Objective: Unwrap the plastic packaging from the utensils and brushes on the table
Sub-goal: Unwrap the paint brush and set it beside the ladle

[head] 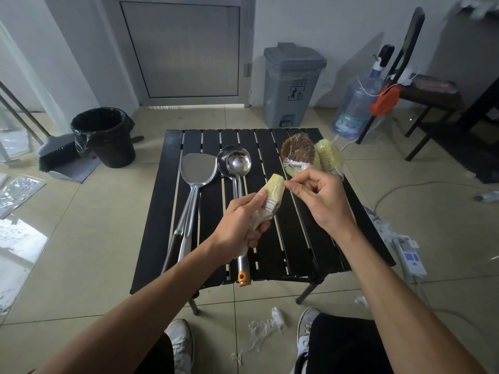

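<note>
My left hand grips a small pale-bristled paintbrush by its plastic-wrapped handle, above the black slatted table. My right hand pinches at the bristle tip with thumb and forefinger. A steel spatula and two nested steel ladles lie bare on the table's left half. Two brushes in clear plastic wrap sit at the far right corner: a round brown one and a pale scrubbing brush.
Crumpled plastic wrap lies on the tiled floor between my shoes. A black lined bucket and dustpan stand at left, a grey pedal bin behind the table, a water jug and power strip at right.
</note>
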`<state>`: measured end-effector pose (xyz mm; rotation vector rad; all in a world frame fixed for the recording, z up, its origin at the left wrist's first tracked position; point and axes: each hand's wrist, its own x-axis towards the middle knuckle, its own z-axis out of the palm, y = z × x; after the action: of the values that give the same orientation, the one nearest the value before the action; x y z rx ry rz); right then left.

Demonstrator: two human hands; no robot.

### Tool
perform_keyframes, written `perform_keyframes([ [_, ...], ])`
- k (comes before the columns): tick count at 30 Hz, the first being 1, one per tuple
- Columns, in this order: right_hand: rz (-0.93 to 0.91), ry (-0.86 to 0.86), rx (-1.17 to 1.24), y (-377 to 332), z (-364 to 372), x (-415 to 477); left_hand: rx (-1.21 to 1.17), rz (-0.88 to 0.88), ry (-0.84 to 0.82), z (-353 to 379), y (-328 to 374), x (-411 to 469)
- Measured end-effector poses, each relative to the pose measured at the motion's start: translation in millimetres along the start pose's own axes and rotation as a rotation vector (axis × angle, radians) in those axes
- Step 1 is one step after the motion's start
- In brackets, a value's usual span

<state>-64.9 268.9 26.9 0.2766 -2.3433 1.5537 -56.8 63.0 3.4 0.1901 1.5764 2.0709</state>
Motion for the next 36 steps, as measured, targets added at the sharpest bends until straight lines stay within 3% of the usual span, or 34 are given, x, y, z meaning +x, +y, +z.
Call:
perform_keyframes([
  [6, -0.058, 0.053, -0.115, -1, -3, -1, -0.091, -0.051, 0.082, -3, 4, 2],
  [11, -0.027, -0.117, -0.089, -5, -5, -4, -0.154, -0.068, 0.154, -9, 7, 3],
  [14, 0.008, -0.144, -0.089, -1, -6, -5, -0.151, -0.089, 0.13, -8, 8, 2],
  [18, 0.095, 0.005, -0.088, 4, -13, -2, -0.173, -0.085, 0.137, -8, 10, 3],
  [23, 0.147, -0.149, 0.104, -1, -7, -1, -0.13, -0.102, 0.109, -6, 7, 3],
  [27, 0.102, -0.207, 0.108, -7, 4, 1, -0.067, -0.16, 0.026, -2, 6, 1],
  [36, 0.036, -0.173, 0.051, 0, 0, 3, -0.047, -0.227, -0.031, -1, 6, 0],
])
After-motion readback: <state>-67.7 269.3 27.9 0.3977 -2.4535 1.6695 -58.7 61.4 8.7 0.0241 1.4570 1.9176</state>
